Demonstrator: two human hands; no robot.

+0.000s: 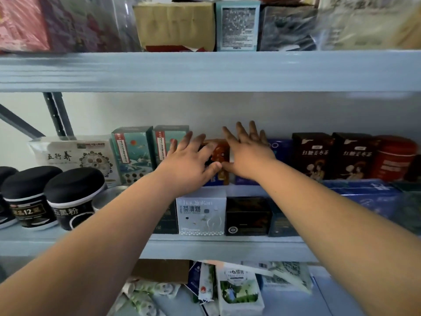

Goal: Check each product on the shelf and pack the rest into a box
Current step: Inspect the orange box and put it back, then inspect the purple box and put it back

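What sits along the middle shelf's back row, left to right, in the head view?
Back row: white pouch, teal box, second teal box, left hand, orange box, right hand, blue box, dark red box, second dark red box, red tin.

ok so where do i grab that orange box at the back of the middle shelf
Probably the upper side edges, coming straight in from the front above the white box. The orange box stands upright, flanked by a teal box and a blue box, so only its front and top look free.
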